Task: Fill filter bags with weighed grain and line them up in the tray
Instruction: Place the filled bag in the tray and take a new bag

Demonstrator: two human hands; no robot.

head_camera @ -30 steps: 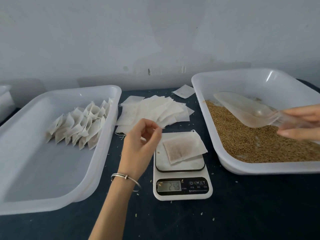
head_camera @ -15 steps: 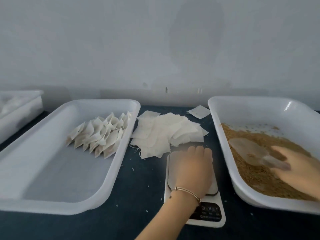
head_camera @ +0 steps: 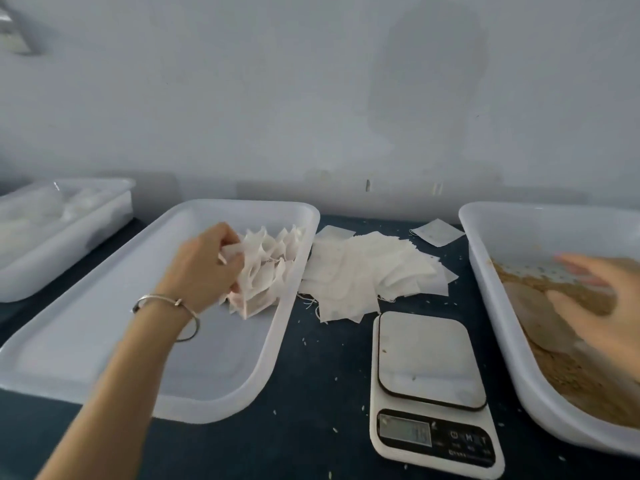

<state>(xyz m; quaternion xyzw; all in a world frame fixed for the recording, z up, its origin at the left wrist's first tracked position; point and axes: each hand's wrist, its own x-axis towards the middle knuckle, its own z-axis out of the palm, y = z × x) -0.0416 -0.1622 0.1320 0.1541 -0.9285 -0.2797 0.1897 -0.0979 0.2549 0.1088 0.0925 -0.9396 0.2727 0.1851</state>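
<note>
The left hand (head_camera: 204,268) has carried the filled bag (head_camera: 231,252) off the scale (head_camera: 429,358) into the tray (head_camera: 86,341); its fingers pinch the bag against the near end of the row of bags (head_camera: 273,258), so one more bag is almost lined up; the scale plate behind the grip is bare. The right hand (head_camera: 595,306), blurred, hovers with relaxed fingers over the scoop (head_camera: 533,306) in the grain (head_camera: 588,382); it holds nothing I can see; the next weighing can begin.

Pale wall (head_camera: 311,98) (faintly stained), dark tabletop (head_camera: 322,393)
</note>
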